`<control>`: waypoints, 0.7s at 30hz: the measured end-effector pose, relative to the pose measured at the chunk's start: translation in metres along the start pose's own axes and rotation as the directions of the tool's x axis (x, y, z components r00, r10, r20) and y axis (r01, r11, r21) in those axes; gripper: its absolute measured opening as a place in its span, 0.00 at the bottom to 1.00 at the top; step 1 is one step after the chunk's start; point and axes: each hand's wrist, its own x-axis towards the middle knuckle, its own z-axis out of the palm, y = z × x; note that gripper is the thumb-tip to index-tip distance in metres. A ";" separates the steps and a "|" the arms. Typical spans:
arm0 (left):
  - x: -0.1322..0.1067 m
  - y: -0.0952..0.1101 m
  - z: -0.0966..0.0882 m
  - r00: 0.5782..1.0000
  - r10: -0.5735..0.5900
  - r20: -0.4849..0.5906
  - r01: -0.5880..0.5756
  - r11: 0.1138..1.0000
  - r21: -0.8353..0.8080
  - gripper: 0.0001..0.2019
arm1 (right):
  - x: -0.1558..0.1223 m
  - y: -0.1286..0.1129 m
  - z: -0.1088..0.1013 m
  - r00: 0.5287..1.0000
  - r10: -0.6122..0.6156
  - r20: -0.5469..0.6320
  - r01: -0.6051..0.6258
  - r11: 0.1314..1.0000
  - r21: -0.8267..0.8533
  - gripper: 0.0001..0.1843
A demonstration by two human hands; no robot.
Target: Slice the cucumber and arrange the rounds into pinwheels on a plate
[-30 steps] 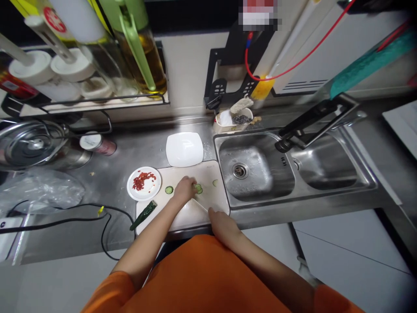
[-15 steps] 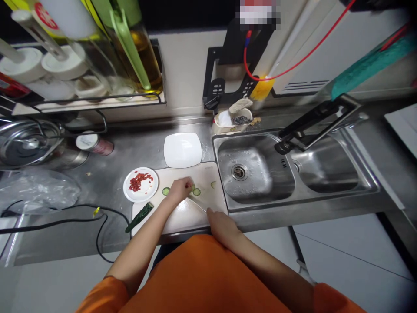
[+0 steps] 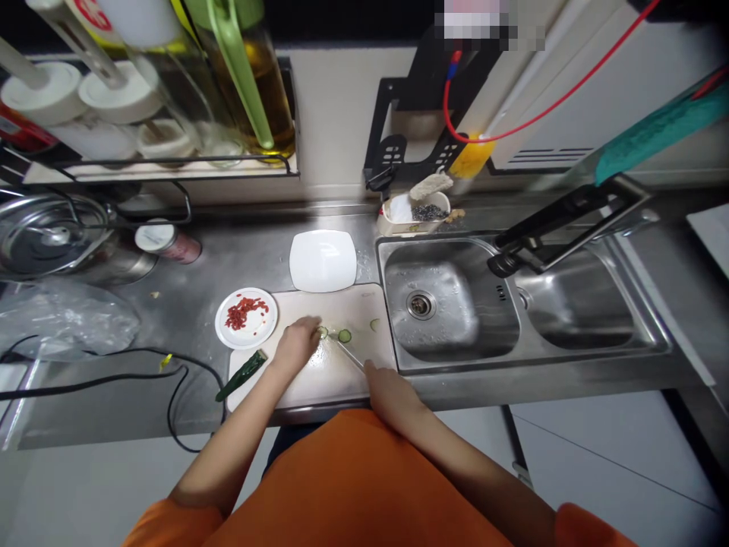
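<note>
My right hand (image 3: 392, 391) is closed around the handle of a knife (image 3: 350, 355), whose thin blade slants up and left over the pale cutting board (image 3: 342, 384). The fingers of my left hand (image 3: 297, 343) are pinched at a cucumber slice (image 3: 323, 333), close to the knife's tip. Right of it, a second slice (image 3: 345, 336) lies flat on the board, and a thin end piece (image 3: 374, 325) sits near the right edge. A dark green length of cucumber (image 3: 242, 376) rests across the board's left edge, partly beside my left forearm.
Behind the board stands a white square dish (image 3: 323, 262). A white plate (image 3: 267, 334) with chopped red pieces overlaps the board's left corner. The double sink (image 3: 456, 346) is on the right, under a black faucet (image 3: 524, 243). Black cables (image 3: 130, 380) and a plastic bag (image 3: 68, 319) lie left.
My left hand has shifted left, and the slice at its fingertips has moved left too, away from the neighbouring slice. The knife stays in my right hand. The view has tilted slightly.
</note>
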 end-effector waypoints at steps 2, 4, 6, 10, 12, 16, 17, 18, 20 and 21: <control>-0.011 -0.002 0.013 0.999 -0.040 -0.032 0.040 0.999 0.009 0.12 | 0.001 -0.003 0.000 1.000 -0.005 -0.012 0.005 1.000 -0.002 0.21; -0.019 -0.004 0.026 0.992 -0.089 -0.086 0.089 0.996 0.001 0.12 | 0.004 -0.008 0.000 0.999 -0.013 -0.032 0.013 1.000 -0.006 0.21; -0.022 -0.006 0.037 0.982 -0.124 -0.144 0.124 0.992 -0.012 0.12 | 0.006 -0.012 0.002 0.999 -0.013 -0.045 0.013 1.000 -0.009 0.21; -0.023 -0.007 0.048 0.966 -0.148 -0.214 0.142 0.989 -0.043 0.11 | 0.010 -0.018 0.004 0.998 -0.002 -0.061 0.001 1.000 -0.007 0.19; -0.022 -0.007 0.050 0.962 -0.152 -0.228 0.141 0.988 -0.063 0.11 | 0.011 -0.019 0.004 0.997 -0.006 -0.071 0.006 1.000 -0.010 0.19; -0.023 -0.007 0.050 0.958 -0.163 -0.237 0.145 0.985 -0.091 0.11 | 0.014 -0.022 0.005 0.996 -0.012 -0.087 0.011 1.000 -0.021 0.19; -0.023 -0.008 0.050 0.957 -0.165 -0.238 0.146 0.985 -0.096 0.11 | 0.014 -0.022 0.005 0.996 -0.012 -0.089 0.010 1.000 -0.022 0.19; -0.023 -0.008 0.050 0.958 -0.165 -0.236 0.145 0.984 -0.099 0.11 | 0.014 -0.023 0.005 0.996 -0.008 -0.087 0.007 1.000 -0.021 0.19; -0.023 -0.008 0.049 0.959 -0.163 -0.232 0.143 0.984 -0.102 0.11 | 0.014 -0.024 0.005 0.997 -0.004 -0.082 0.003 1.000 -0.018 0.19; -0.023 -0.008 0.049 0.959 -0.163 -0.230 0.143 0.984 -0.101 0.11 | 0.014 -0.024 0.005 0.997 -0.005 -0.080 0.003 1.000 -0.015 0.19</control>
